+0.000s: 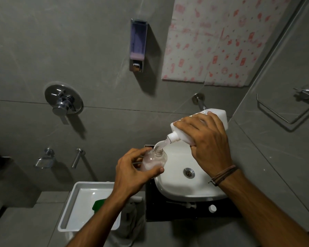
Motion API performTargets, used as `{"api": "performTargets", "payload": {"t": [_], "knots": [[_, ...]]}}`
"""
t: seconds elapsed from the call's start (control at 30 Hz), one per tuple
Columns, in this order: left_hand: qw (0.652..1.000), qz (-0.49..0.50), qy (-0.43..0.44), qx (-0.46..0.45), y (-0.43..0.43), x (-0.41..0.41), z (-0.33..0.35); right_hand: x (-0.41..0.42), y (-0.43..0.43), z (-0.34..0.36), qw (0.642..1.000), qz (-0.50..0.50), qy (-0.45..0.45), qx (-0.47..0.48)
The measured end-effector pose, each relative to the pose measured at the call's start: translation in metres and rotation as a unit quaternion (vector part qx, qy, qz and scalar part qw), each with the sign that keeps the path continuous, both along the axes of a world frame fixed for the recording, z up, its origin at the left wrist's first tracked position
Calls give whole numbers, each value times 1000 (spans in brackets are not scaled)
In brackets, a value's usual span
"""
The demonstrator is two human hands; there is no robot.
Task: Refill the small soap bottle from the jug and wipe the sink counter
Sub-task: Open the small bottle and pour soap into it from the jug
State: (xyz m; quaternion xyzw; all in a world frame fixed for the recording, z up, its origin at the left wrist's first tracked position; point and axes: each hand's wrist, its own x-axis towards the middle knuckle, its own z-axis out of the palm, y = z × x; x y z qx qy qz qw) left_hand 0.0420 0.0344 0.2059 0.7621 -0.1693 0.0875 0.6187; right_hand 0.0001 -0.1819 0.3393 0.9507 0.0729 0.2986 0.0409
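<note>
My left hand [132,172] grips a small clear soap bottle [154,160], held tilted over the left rim of the white sink [175,189]. My right hand [206,139] holds a white jug [217,115] tipped down to the left. A pale pink stream of soap runs from the jug's threaded spout [172,137] into the small bottle's open neck. The bottle holds some pinkish liquid. A white cap [212,208] and a pump head [189,205] lie on the dark counter [153,211] in front of the sink.
A white tray [70,216] with a green item [98,205] sits left of the counter, a pale cloth [132,211] hanging between them. On the grey wall are a soap dispenser [137,45], a mixer handle [63,102] and a tap spout [199,100]. A towel ring [285,113] hangs at right.
</note>
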Motion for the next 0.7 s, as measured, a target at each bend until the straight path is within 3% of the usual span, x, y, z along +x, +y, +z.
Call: {"api": "performTargets", "payload": {"t": [0.7], "knots": [[1000, 2, -2, 7, -8, -8, 0, -10, -7, 6, 999, -16, 29, -20]]}}
